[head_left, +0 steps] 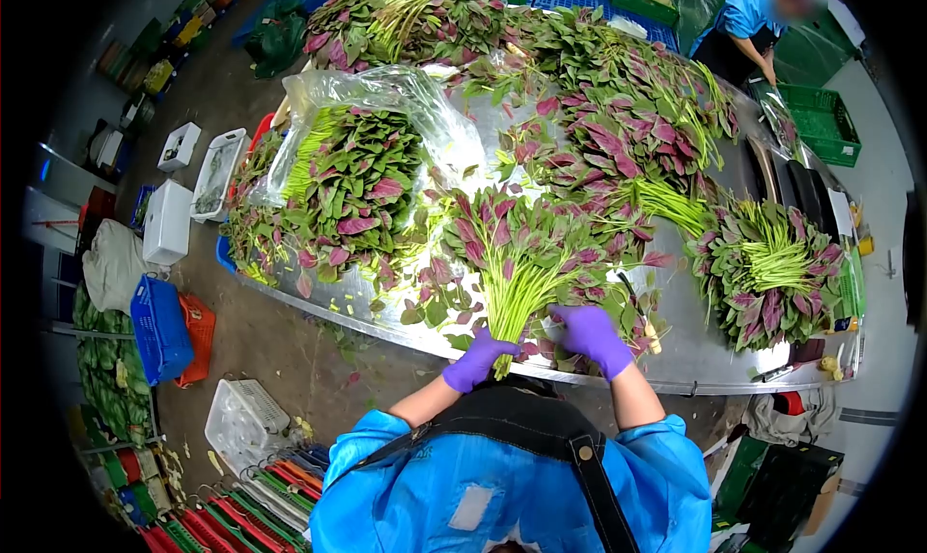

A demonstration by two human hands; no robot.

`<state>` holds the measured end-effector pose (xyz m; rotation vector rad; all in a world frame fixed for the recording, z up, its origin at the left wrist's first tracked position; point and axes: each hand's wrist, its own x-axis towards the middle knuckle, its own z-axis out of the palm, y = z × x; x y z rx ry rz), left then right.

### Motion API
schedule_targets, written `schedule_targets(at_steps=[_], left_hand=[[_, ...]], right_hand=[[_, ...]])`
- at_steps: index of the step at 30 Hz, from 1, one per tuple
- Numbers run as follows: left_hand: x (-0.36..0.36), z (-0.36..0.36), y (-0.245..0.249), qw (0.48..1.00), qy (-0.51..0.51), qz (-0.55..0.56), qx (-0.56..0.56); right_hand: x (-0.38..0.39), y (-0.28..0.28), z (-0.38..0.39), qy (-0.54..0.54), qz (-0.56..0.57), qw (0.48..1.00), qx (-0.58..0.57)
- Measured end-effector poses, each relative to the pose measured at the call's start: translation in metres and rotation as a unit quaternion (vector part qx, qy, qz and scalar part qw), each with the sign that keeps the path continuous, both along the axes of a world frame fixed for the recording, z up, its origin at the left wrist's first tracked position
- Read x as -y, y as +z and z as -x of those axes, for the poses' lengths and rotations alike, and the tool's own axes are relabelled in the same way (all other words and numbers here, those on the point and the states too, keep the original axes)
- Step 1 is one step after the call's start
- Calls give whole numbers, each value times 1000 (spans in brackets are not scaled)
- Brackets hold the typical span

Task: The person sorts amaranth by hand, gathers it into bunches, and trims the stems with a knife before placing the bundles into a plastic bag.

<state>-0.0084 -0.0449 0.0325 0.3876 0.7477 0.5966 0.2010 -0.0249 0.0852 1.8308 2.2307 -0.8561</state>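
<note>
A fanned bunch of red-and-green amaranth point(521, 273) stands leaf-end away from me at the table's near edge. My left hand point(478, 362), in a purple glove, is closed around the lower stems, whose cut ends poke out beneath it. Just right of these stems is my right hand point(594, 339), also gloved. Its fingers are curled toward the bunch, and whatever they pinch is hidden. Loose amaranth leaves point(439, 297) and trimmings lie around the bunch. To the right of my right hand, a thin dark tool point(628, 287) lies among scraps.
Amaranth heaps point(618, 128) cover the metal table's far side. A stack partly under clear plastic point(396, 94) stands left, a tied-looking bundle point(777, 258) right. A co-worker point(748, 22) stands far right by a green crate point(821, 123). Blue point(161, 329) and white point(241, 423) baskets sit on the left floor.
</note>
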Motion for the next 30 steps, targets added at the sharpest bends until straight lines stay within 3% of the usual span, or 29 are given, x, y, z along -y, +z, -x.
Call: schedule_targets(at_steps=[3,6,9,11,12,13,14,16,17,18,20,24,26,27,28,30], left_hand=[[6,-4,-31,998,-6,-49,-33],[10,-8,-36,994,-11,-80,-77],[9,-4,-40,995,-23,-64,-72],[8,-3,-30,995,-7,-75,-66],[7,-3,-26,995,6,-86,-57],[8,1,-38,980,-18,-194,-45],[8,-1,-29,980,-17,-193,-44],[6,-8,-13,998,10,-47,-36],[6,-7,-19,998,6,-39,-57],[6,-8,-18,998,5,-39,-56],[6,-9,-14,995,-9,-60,-81],[12,-11,-33,992,26,-77,-92],[10,-9,-32,994,46,-78,-65],[9,-8,-24,996,40,-61,-46],[7,-6,-21,996,41,-60,-46],[4,-3,-18,986,7,-120,-118]], right_hand=[[-25,10,53,-115,-199,946,-228],[-55,-14,85,-119,-243,947,-173],[-46,-37,84,-84,-280,935,-200],[-22,-37,72,-25,-187,936,-296],[-13,-32,61,5,-48,941,-336],[-7,-22,50,34,93,924,-369],[-8,-18,38,34,94,925,-368],[-20,-12,17,-89,252,879,-395],[-27,-15,20,-104,86,930,-342],[-35,-18,28,-106,86,930,-342],[-51,-26,48,-215,-240,898,-300],[-56,-53,61,-140,-261,933,-202],[-40,-37,59,-54,-105,970,-212],[-26,-22,53,-98,89,938,-320],[-12,-8,43,-138,279,857,-410],[3,-12,14,60,394,835,-379]])
